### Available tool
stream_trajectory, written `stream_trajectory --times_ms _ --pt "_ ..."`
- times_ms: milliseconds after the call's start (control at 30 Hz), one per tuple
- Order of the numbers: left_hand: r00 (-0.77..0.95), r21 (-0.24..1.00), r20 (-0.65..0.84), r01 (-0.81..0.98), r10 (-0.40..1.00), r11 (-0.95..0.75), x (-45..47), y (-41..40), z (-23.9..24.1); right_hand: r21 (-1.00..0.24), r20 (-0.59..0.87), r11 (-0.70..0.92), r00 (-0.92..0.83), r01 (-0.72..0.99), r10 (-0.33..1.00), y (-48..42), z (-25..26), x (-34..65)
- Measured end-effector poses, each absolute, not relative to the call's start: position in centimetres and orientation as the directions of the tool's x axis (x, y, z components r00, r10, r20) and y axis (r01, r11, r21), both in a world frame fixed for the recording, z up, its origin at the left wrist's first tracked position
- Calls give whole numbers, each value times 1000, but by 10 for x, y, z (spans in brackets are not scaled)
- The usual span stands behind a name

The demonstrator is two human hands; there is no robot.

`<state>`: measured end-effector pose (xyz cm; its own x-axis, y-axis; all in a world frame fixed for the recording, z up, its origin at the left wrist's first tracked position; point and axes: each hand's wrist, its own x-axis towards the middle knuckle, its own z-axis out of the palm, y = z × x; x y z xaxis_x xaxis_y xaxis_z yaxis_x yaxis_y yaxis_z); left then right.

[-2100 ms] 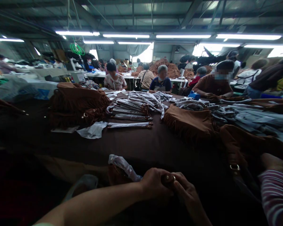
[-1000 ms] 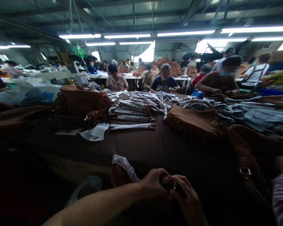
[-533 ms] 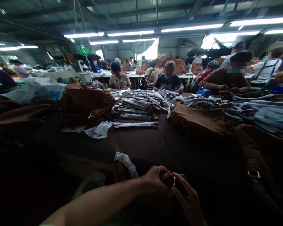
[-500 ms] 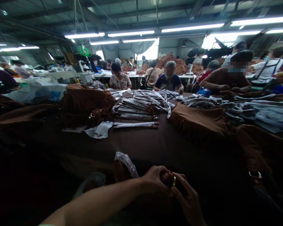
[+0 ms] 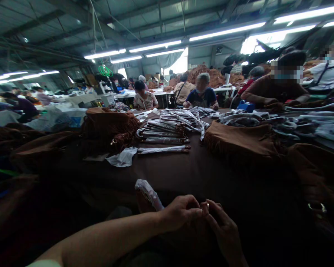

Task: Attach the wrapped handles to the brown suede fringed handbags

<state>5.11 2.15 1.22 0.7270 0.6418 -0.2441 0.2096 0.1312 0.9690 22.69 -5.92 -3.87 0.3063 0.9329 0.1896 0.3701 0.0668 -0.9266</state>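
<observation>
Left hand (image 5: pixel 180 213) has loosened its curl around the brown tab (image 5: pixel 204 206) since half a second before, and the ring (image 5: pixel 208 205) sits a little higher. Its thumb and index are nearly closed, pinching at the tab, which is mostly hidden by fingers. Right hand (image 5: pixel 224 226) grips the ring between thumb and fingertips, narrowly apart. Both hands work to the right of the wrapped handle (image 5: pixel 149 193). Beyond the handle lie straps (image 5: pixel 163 133), with one bag (image 5: pixel 108 124) farther left and another bag (image 5: pixel 242 139) farther right.
</observation>
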Motion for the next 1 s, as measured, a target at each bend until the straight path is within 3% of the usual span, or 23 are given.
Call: stream_trajectory --times_ms 67,167,267,367,467,800,1000 --pt "733 962 -256 256 631 93 51 23 16 -922 187 68 283 380 941 -59 -38 227" --pt "717 919 -222 380 660 -104 49 26 31 -922 198 91 256 378 946 -58 -37 224" --pt "673 765 -167 550 720 -336 48 28 51 -906 235 122 240 406 942 -57 -36 220" --pt "656 598 -142 653 741 -464 48 28 64 -869 299 162 235 468 925 -55 -39 217" --pt "661 519 -151 686 735 -511 47 28 68 -832 379 210 250 513 891 -54 -42 215" --pt "712 527 -41 612 701 -590 38 25 61 -838 430 298 217 457 876 -60 -41 211" --pt "730 498 -61 613 680 -613 32 26 64 -790 482 334 183 514 857 -57 -43 207"
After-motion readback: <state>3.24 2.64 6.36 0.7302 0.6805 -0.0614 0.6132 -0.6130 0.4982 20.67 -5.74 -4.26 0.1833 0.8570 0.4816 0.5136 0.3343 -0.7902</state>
